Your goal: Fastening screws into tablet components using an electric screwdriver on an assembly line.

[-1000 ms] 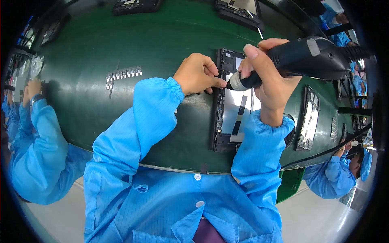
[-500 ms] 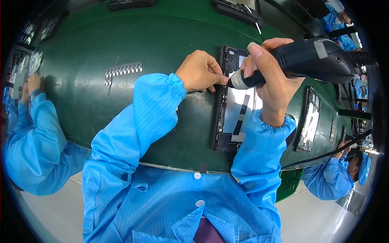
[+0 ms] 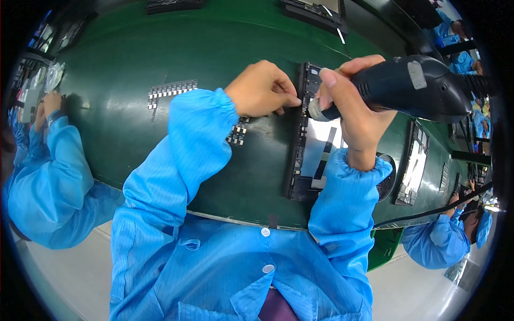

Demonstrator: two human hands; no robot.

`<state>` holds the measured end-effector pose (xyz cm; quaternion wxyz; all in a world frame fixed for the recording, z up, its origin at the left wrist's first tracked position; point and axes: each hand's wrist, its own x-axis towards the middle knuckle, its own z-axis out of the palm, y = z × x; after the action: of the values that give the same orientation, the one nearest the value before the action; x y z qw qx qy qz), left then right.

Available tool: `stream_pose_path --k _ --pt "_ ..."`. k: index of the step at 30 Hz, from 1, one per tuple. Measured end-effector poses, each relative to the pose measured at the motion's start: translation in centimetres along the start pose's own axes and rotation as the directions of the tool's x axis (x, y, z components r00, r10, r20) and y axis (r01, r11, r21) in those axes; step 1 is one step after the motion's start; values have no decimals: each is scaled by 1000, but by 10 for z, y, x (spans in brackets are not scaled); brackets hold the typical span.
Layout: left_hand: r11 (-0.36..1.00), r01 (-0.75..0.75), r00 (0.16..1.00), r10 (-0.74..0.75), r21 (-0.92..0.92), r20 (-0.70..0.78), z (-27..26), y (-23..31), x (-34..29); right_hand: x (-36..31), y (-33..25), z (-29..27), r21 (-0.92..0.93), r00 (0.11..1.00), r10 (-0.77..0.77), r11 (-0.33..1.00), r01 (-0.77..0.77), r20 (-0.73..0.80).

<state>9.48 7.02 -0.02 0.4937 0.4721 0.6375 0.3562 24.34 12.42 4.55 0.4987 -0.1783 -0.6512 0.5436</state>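
Note:
Before me stands a long black device housing [image 3: 295, 166] with a shiny pale panel in its middle and small fittings along its left edge. Over its upper part, my right hand [image 3: 358, 109] grips a black corded power tool [image 3: 417, 88], its tape-wrapped nose pointing left at the housing. The exact kind of tool is unclear. My left hand [image 3: 263, 91] is at the housing's left edge, thumb and fingers pinched; what they hold, if anything, is too small to make out. Partly under my left wrist lies a strip of small black-and-white parts [image 3: 237, 135].
Another strip of small parts [image 3: 172, 90] lies on the green table [image 3: 118, 139] to the left. A similar housing [image 3: 412, 163] stands at the right, near the black cable [image 3: 423, 213]. More devices [image 3: 316, 12] lie at the back. Co-workers in blue sleeves [image 3: 69, 160] sit on both sides.
The tool's nose has moved slightly right, apart from my left fingertips. My left hand has shifted up a little, uncovering the strip near its wrist. The whole view has shifted slightly.

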Motion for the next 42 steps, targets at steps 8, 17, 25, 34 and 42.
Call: stream_pose_path --k 8,17,25,34,42 --pt "783 -79 955 236 617 -178 -61 -25 -80 2 -1 -2 33 998 -55 998 56 -17" --pt "807 117 967 39 578 -250 -46 -21 -84 -5 -15 -11 114 987 -7 993 25 -160" --pt "968 19 960 52 250 -274 -41 -35 -73 -14 -63 -94 217 966 -74 968 129 -247" --pt "592 -439 692 703 676 -166 7 -11 -68 -60 -51 -181 -78 840 -137 991 113 -525" --pt "733 -429 758 610 528 -231 60 -22 -41 -65 -35 -192 -116 842 -111 992 58 -528"
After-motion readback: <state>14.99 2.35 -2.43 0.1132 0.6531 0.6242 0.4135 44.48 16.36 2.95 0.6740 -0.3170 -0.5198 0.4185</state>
